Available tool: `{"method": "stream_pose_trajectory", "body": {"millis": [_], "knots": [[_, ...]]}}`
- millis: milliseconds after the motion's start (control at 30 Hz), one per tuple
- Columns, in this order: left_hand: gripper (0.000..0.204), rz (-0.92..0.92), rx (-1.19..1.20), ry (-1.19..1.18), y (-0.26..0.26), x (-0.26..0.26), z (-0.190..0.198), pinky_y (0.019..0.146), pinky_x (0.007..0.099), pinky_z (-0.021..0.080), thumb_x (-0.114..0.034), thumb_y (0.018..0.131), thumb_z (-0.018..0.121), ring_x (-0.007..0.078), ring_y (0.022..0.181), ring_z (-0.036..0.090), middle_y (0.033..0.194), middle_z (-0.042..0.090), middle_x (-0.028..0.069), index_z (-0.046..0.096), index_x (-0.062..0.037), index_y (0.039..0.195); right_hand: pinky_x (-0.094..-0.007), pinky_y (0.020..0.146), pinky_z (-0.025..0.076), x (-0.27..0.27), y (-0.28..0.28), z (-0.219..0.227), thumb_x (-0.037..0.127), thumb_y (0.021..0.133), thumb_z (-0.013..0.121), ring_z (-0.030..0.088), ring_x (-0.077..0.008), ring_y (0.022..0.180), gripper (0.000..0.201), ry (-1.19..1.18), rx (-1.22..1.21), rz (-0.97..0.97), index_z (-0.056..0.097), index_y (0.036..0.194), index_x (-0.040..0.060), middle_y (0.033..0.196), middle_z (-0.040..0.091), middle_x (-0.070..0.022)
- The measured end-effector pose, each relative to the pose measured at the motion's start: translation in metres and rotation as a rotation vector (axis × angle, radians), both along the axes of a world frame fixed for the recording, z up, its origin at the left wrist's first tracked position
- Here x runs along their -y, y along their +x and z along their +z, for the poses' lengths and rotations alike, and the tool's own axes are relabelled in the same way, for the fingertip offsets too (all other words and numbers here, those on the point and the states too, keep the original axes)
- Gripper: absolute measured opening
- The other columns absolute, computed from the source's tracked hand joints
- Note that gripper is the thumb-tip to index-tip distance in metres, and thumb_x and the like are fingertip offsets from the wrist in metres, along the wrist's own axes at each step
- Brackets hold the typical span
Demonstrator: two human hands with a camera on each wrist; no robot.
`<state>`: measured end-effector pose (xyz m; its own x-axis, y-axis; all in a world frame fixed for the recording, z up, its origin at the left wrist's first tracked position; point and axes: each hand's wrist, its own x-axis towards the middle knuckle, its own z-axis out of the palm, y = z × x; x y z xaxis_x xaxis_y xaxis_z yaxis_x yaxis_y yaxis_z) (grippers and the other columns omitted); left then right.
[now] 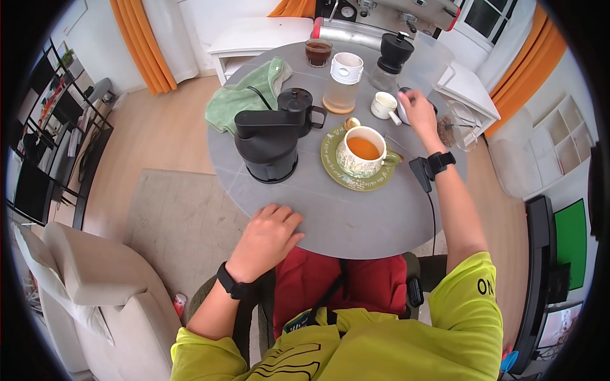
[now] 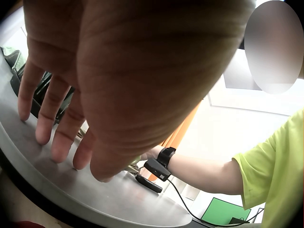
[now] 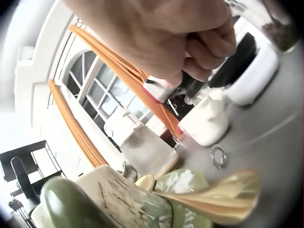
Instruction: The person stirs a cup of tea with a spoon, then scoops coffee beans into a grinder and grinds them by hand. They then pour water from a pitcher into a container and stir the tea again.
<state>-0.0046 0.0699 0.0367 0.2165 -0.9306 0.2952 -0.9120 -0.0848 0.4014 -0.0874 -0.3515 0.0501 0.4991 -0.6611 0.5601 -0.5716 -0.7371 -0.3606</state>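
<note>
My left hand (image 1: 270, 233) lies palm down at the table's near edge, its fingers extended and holding nothing; the left wrist view shows the palm (image 2: 128, 71) close up. At the table's far right, my right hand (image 1: 419, 114) reaches to a white object with a black top (image 3: 256, 71). The fingers are curled at its black part, and the hand hides much of it. Beside it stands a small cream jug (image 1: 383, 105). Nearer to me, a patterned cup (image 1: 360, 166) of orange-brown liquid sits on a green saucer (image 1: 330, 168) with a gold-coloured spoon (image 1: 351, 123).
A black appliance (image 1: 267, 149) and a black-lidded jug (image 1: 295, 111) stand left, before a green towel (image 1: 238, 98). Farther back are a glass of dark drink (image 1: 318, 54), a white-topped clear container (image 1: 346, 73) and a black-topped grinder (image 1: 395, 54). A cable (image 1: 434, 222) hangs from my right wrist.
</note>
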Motion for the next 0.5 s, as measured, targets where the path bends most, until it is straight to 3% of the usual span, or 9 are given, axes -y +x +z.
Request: {"method": "stream_pose_trajectory", "body": {"millis": [67, 133, 167, 233, 333, 367, 500], "knots": [[0.025, -0.007, -0.004, -0.008, 0.000, 0.000, -0.001, 0.081, 0.0394, 0.048, -0.015, 0.076, 0.069, 0.0308, 0.092, 0.056, 0.094, 0.060, 0.0115, 0.062, -0.0042, 0.097, -0.0380, 0.073, 0.049, -0.018, 0.013, 0.036, 0.045, 0.084, 0.063, 0.063, -0.0259, 0.074, 0.045, 0.090, -0.012, 0.036, 0.061, 0.106, 0.0053, 0.080, 0.066, -0.0120], [0.025, -0.006, 0.004, -0.007, -0.001, 0.000, 0.000, 0.081, 0.0392, 0.048, -0.016, 0.076, 0.069, 0.0307, 0.092, 0.056, 0.094, 0.060, 0.0114, 0.062, -0.0045, 0.097, -0.0387, 0.078, 0.049, -0.030, 0.029, 0.055, 0.044, 0.080, 0.069, 0.062, -0.0268, 0.096, 0.058, 0.193, 0.077, 0.319, 0.053, 0.119, 0.0040, 0.107, 0.064, -0.0167], [0.025, -0.006, 0.006, -0.008, -0.001, 0.000, 0.000, 0.081, 0.0392, 0.048, -0.016, 0.076, 0.069, 0.0307, 0.092, 0.056, 0.094, 0.060, 0.0114, 0.062, -0.0045, 0.097, -0.0387, 0.078, 0.049, -0.033, 0.038, 0.060, 0.044, 0.080, 0.069, 0.062, -0.0268, 0.096, 0.058, 0.192, 0.078, 0.319, 0.053, 0.119, 0.0040, 0.107, 0.064, -0.0167], [0.026, 0.001, 0.020, 0.012, -0.001, -0.001, 0.002, 0.081, 0.0390, 0.047, -0.017, 0.076, 0.069, 0.0303, 0.092, 0.056, 0.093, 0.059, 0.0112, 0.062, -0.0047, 0.098, -0.0388, 0.091, 0.045, -0.038, 0.056, 0.069, 0.042, 0.075, 0.074, 0.052, -0.0299, 0.118, 0.077, 0.361, -0.012, 0.469, 0.041, 0.133, 0.0032, 0.131, 0.049, -0.0208], [0.027, -0.010, 0.024, 0.009, 0.000, -0.002, 0.000, 0.082, 0.0386, 0.047, -0.017, 0.076, 0.069, 0.0297, 0.092, 0.056, 0.093, 0.059, 0.0106, 0.062, -0.0051, 0.099, -0.0388, 0.102, 0.039, -0.039, 0.080, 0.072, 0.041, 0.073, 0.077, 0.042, -0.0325, 0.128, 0.090, 0.354, -0.102, 0.502, 0.032, 0.140, 0.0011, 0.139, 0.040, -0.0226], [0.027, -0.009, 0.028, 0.007, 0.000, -0.002, -0.001, 0.082, 0.0386, 0.047, -0.017, 0.076, 0.069, 0.0297, 0.092, 0.056, 0.093, 0.059, 0.0106, 0.062, -0.0051, 0.099, -0.0404, 0.106, 0.035, -0.039, 0.087, 0.070, 0.039, 0.075, 0.076, 0.040, -0.0312, 0.130, 0.091, 0.366, -0.123, 0.497, 0.028, 0.144, 0.0056, 0.141, 0.038, -0.0216], [0.026, -0.016, 0.030, -0.004, 0.002, -0.003, -0.004, 0.083, 0.0380, 0.047, -0.017, 0.076, 0.068, 0.0289, 0.093, 0.055, 0.094, 0.059, 0.0098, 0.062, -0.0055, 0.099, -0.0399, 0.105, 0.035, -0.036, 0.106, 0.070, 0.037, 0.075, 0.076, 0.041, -0.0322, 0.129, 0.091, 0.388, -0.152, 0.496, 0.027, 0.145, 0.0056, 0.140, 0.039, -0.0226]]}}
